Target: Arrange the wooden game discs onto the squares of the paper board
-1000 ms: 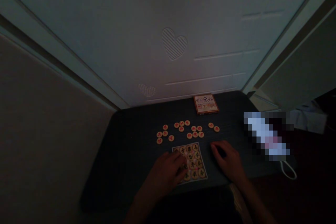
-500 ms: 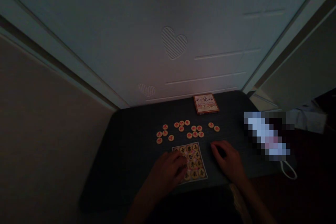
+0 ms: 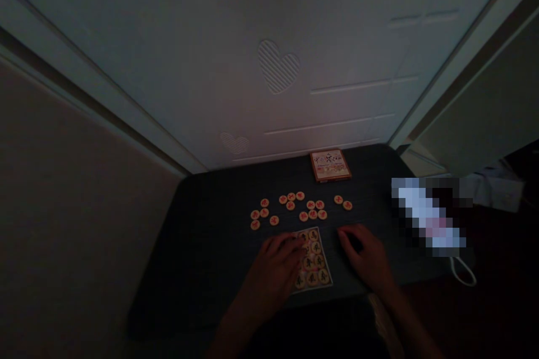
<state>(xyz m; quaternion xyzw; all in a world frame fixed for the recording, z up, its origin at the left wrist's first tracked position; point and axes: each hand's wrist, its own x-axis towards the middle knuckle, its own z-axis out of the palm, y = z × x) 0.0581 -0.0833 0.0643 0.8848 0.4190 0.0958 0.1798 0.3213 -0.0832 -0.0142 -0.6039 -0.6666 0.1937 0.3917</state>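
On a dark table (image 3: 202, 258) lies a small square board (image 3: 315, 261) packed with round wooden pieces bearing black characters. My left hand (image 3: 278, 266) rests over the board's left side, fingers bent down onto the pieces near its top left corner; whether it grips one is hidden. My right hand (image 3: 367, 258) lies on the table just right of the board, fingers loosely curled, nothing visible in it. Beyond the board, several loose round pieces with red characters (image 3: 311, 214) are scattered in a band.
A small square box with a printed lid (image 3: 330, 165) sits at the table's far edge against a pale door with heart reliefs (image 3: 278, 67). A blurred white object (image 3: 429, 216) and a white cord loop (image 3: 463, 275) lie at the right.
My left hand has slid forward from the board's lower left to its upper left corner, covering the pieces there. My right hand has stayed put.
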